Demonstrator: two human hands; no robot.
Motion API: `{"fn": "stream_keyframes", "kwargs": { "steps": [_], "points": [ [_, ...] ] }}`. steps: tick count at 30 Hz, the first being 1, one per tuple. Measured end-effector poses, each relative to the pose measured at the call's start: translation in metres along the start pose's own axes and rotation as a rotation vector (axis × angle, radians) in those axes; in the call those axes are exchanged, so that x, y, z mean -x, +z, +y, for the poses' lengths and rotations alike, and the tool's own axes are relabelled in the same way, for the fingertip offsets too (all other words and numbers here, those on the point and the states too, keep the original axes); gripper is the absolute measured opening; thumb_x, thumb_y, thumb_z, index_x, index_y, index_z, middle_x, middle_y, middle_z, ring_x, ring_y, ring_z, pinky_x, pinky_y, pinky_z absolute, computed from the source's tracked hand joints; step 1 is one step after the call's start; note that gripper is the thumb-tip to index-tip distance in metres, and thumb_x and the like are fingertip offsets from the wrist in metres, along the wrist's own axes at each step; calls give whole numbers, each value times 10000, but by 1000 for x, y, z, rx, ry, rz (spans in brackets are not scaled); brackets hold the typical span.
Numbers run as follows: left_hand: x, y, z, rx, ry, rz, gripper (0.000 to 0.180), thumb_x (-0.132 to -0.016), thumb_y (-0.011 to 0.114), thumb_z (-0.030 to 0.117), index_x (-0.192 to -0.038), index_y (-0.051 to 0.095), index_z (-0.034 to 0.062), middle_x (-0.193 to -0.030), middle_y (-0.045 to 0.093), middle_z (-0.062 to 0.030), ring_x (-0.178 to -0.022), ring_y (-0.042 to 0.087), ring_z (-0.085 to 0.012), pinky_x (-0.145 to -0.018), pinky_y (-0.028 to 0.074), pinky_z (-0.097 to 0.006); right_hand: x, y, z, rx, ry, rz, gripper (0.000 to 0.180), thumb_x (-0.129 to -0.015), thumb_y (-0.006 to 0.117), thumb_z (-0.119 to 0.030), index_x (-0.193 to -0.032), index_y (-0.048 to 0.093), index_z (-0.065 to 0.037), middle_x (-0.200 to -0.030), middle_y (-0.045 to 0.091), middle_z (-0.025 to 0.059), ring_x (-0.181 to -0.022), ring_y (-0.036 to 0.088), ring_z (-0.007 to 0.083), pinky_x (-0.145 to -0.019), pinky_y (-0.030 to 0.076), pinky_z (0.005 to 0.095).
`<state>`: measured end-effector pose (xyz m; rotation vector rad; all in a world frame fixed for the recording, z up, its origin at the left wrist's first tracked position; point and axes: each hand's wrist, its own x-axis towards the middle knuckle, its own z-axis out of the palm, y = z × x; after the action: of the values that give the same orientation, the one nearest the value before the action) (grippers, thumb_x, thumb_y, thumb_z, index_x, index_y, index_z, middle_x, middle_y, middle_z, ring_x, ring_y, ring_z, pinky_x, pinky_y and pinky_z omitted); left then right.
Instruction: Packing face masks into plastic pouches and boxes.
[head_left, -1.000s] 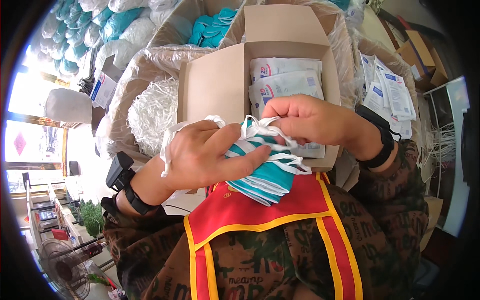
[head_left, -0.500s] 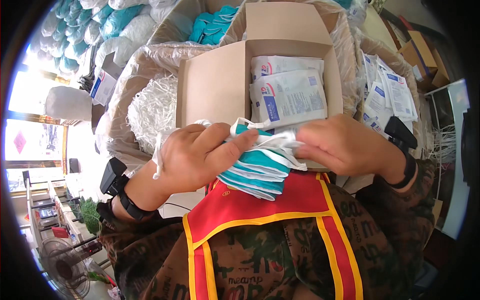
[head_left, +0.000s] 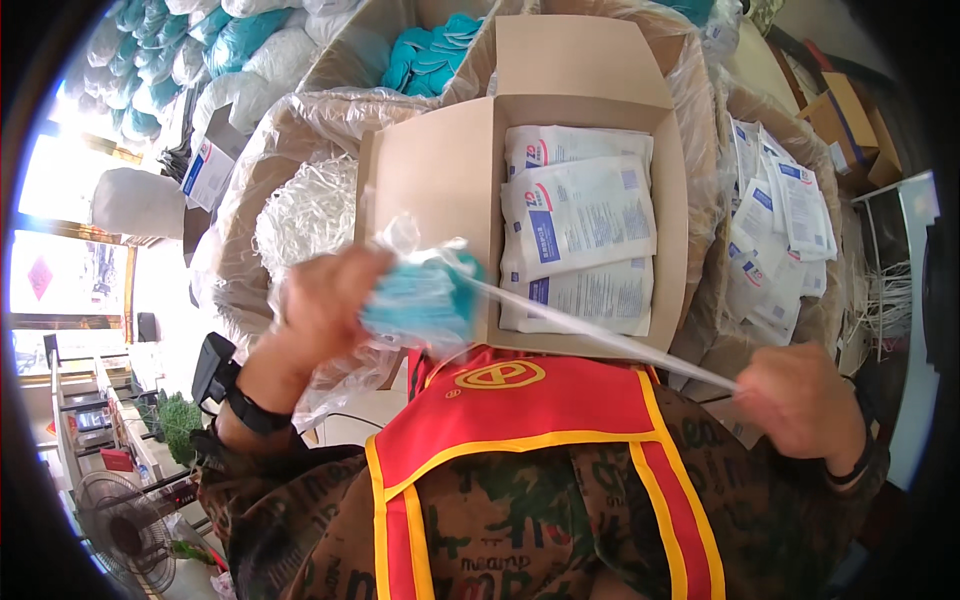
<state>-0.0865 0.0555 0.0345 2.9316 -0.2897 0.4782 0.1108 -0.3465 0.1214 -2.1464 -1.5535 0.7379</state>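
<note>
My left hand [head_left: 328, 300], blurred by motion, is closed on the side of a bundle of teal and white layered fabric pieces [head_left: 430, 300], left of centre. From the bundle's top a white strap [head_left: 600, 338] stretches down to the right, pulled long and straight. Its other end is in my right hand [head_left: 805, 400], a closed fist out at the right. Loose white loops stick up over the bundle. Behind the strap stands an open cardboard box [head_left: 425, 180] with flat white printed packets [head_left: 580, 215] in it.
On the left, a plastic-lined box [head_left: 240, 200] holds a heap of thin white strips [head_left: 308, 215]. Teal pieces [head_left: 432, 52] fill a box at the back. More white packets [head_left: 775, 215] lie in a lined box at right. Filled bags [head_left: 240, 55] are piled at the far left.
My right hand has moved away to the right and down, drawing the strap out. My left hand has shifted left with the bundle, uncovering a lower packet in the box.
</note>
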Motion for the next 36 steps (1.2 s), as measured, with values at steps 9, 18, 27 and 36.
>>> {"fn": "stream_keyframes", "kwargs": {
  "steps": [9,18,27,36],
  "points": [
    [45,-9,-68,-242,-471,-51,347,-696,660,7,-1038,637,64,-857,631,-156,-753,632,-380,-654,511,-424,33,4,65,-105,212,199,185,-928,572,-188,-817,583,-41,-618,505,63,-553,536,223,-499,383,344],
    [-19,-2,7,-108,201,-26,574,-684,705,126,-1252,631,157,-903,572,-90,-676,609,-233,-578,488,-329,-37,21,70,-1227,194,326,265,-969,551,-276,-816,534,-60,-631,486,-4,-491,390,38,-427,266,162],
    [-36,-3,46,-141,377,75,521,-711,719,198,-1222,629,242,-983,570,-89,-622,577,-166,-532,472,-267,-149,28,8,-879,-88,32,202,-984,566,-221,-988,624,-28,-747,559,15,-586,502,80,-562,414,219],
    [-40,-2,50,-74,391,60,486,-746,676,169,-1226,611,212,-930,582,-80,-560,555,-164,-482,452,-261,-160,43,-12,-101,-388,122,114,-936,582,-169,-964,622,-66,-772,618,175,-727,626,335,-619,475,386]
  ]
}}
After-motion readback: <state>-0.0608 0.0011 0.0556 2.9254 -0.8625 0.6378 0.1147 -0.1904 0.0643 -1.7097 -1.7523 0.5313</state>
